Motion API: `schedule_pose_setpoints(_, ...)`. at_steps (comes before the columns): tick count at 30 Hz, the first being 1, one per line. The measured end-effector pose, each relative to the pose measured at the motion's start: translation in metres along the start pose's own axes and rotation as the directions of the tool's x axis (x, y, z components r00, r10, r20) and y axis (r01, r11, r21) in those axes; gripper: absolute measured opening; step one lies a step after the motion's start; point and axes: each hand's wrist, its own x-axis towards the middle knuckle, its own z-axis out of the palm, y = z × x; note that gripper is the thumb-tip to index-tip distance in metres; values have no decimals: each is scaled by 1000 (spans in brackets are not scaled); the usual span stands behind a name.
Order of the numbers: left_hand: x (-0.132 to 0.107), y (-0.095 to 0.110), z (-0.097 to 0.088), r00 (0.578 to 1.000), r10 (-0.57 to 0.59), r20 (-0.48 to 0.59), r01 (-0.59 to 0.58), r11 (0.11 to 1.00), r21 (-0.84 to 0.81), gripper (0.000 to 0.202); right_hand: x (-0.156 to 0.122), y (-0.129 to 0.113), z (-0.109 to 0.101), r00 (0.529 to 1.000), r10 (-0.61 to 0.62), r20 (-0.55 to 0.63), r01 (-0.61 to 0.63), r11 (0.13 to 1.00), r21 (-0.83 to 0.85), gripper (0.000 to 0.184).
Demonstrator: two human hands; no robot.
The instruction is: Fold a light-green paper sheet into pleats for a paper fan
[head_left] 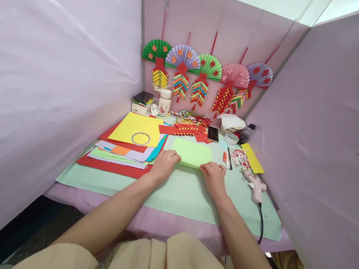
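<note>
Two hands, loosely curled — left hand (164, 162) pressing left edge of green sheet (192, 152), right hand (213, 177) its near edge

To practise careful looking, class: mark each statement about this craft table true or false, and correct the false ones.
1. The left hand and the right hand both touch the light green paper. True.
2. The glue gun lies to the left of the left hand. False: it lies to the right of the right hand.
3. A ring lies on the yellow sheet. True.
4. Three paper fans hang on the back wall. False: five hang there in a row.
5. The phone lies on the table beyond the light green paper. True.
</note>
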Motion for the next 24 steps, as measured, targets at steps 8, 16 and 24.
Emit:
schedule_pose_setpoints(8,-1,-3,1,996,-32,-81,31,999,-7,22,0,4,-1,999,29,23,-28,999,-18,22)
schedule_pose_setpoints(16,-1,2,-2,995,-52,-81,54,998,21,23,0,3,-1,999,41,30,-41,999,-13,24)
schedule_pose_setpoints(24,3,-8,-3,987,-145,-75,142,989,-43,20,1,11,-3,993,116,18,-116,993,29,29)
